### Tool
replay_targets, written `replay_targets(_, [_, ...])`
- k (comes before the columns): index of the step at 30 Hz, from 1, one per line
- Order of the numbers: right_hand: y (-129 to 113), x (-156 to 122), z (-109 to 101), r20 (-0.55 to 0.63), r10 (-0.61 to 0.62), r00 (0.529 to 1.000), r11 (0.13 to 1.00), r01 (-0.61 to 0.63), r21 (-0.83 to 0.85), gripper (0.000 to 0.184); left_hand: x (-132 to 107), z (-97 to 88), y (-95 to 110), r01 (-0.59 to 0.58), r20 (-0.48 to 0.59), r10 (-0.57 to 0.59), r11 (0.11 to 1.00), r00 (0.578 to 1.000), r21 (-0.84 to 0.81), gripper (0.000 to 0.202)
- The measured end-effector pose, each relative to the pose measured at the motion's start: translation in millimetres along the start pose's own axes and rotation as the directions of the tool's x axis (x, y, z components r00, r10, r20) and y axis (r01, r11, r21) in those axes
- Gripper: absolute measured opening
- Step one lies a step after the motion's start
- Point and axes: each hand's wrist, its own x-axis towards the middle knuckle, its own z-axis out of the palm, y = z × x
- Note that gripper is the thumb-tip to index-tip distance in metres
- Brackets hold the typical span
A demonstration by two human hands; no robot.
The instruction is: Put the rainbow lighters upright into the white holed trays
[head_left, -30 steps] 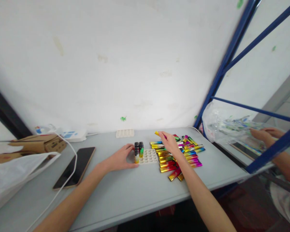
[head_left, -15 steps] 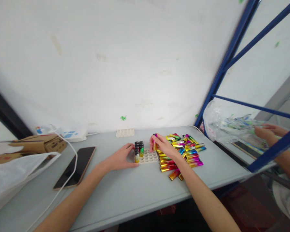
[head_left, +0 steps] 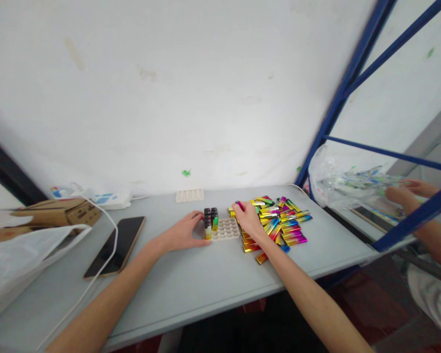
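Observation:
A pale holed tray [head_left: 226, 229] lies on the table. In its left end several lighters [head_left: 208, 229] with black tops and shiny gold-and-green bodies stand upright. My left hand [head_left: 185, 230] curves around that end, thumb at the front corner and fingers at the back, gripping the tray beside the lighters. My right hand [head_left: 247, 218] is closed just past the tray's right end, at the edge of a pile of loose metallic lighters [head_left: 294, 239]. A purple-topped lighter [head_left: 238, 204] shows at its fingertips; most of it is hidden by the hand.
A second holed tray [head_left: 189, 195] lies by the wall. On the left are a phone [head_left: 115, 246], a white cable [head_left: 112, 252], a cardboard box [head_left: 62, 212] and a plastic bag [head_left: 25, 260]. Beyond the blue frame [head_left: 332, 115], another person's hands [head_left: 407, 201] are near clear plastic bags.
My right hand has turned over and shifted slightly right toward the pile, so the lighter in it shows less. My left hand stays at the tray's left end. The camera view has moved a little.

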Motion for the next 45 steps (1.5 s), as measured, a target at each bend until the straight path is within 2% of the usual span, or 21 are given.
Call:
replay_targets(5, [-5,-7,-2,0.045,-0.126,0.991,0.990,0.129,-0.061,0.046,1,0.1,1,0.004,0.015,-0.004,1.000,1.000,-0.001,0.068])
replay_targets(10, [-6,-10,-6,0.212,-0.216,0.953,0.967,0.239,-0.092,0.034,0,-0.4,3,0.022,0.023,-0.022,1.000,1.000,-0.008,0.068])
replay_targets(14, [-4,-9,-11,0.188,-0.335,0.923,0.904,0.371,-0.211,0.039,0,-0.3,4,0.031,0.033,-0.031,0.999,0.999,-0.013,0.070])
replay_targets(17, [-3,-10,-15,0.294,-0.298,0.908,0.902,0.369,-0.223,0.045,0,0.6,3,0.021,0.028,-0.021,1.000,0.999,-0.016,0.069])
replay_targets(23, [-7,-16,-19,0.497,-0.297,0.815,0.892,0.423,-0.160,0.034,-1,2.5,-1,0.003,0.014,-0.002,1.000,1.000,-0.028,0.072])
replay_targets(29, [-17,-23,-12,0.573,-0.281,0.770,0.809,0.511,-0.289,0.024,0,2.9,-3,-0.022,0.019,0.022,0.999,1.000,-0.045,0.073])
replay_targets(33, [-24,-23,-5,0.584,-0.243,0.775,0.748,0.533,-0.396,0.028,0,2.5,-3,-0.020,0.004,0.020,0.999,1.000,-0.037,0.072])
replay_targets(37, [-19,-19,-9,0.584,-0.221,0.781,0.795,0.491,-0.356,0.036,0,2.3,-4,-0.025,0.004,0.025,0.999,1.000,-0.023,0.069])
replay_targets(40, [3,-6,-28,0.426,-0.295,0.855,0.813,0.459,-0.358,0.030,0,1.9,-3,-0.015,0.004,0.015,1.000,1.000,-0.009,0.068])
replay_targets(42, [23,8,-47,0.249,-0.327,0.911,0.775,0.410,-0.481,0.018,0,1.4,-2,-0.009,0.004,0.009,1.000,1.000,-0.001,0.068])
replay_targets(44, [44,23,-66,0.129,-0.251,0.959,0.736,0.276,-0.619,0.025,0,0.9,-2,-0.009,0.008,0.009,1.000,1.000,0.005,0.068])
replay_targets(45, [54,29,-75,0.125,-0.206,0.971,0.712,0.236,-0.662,0.030,0,0.8,-2,-0.008,0.012,0.008,1.000,1.000,0.006,0.068])
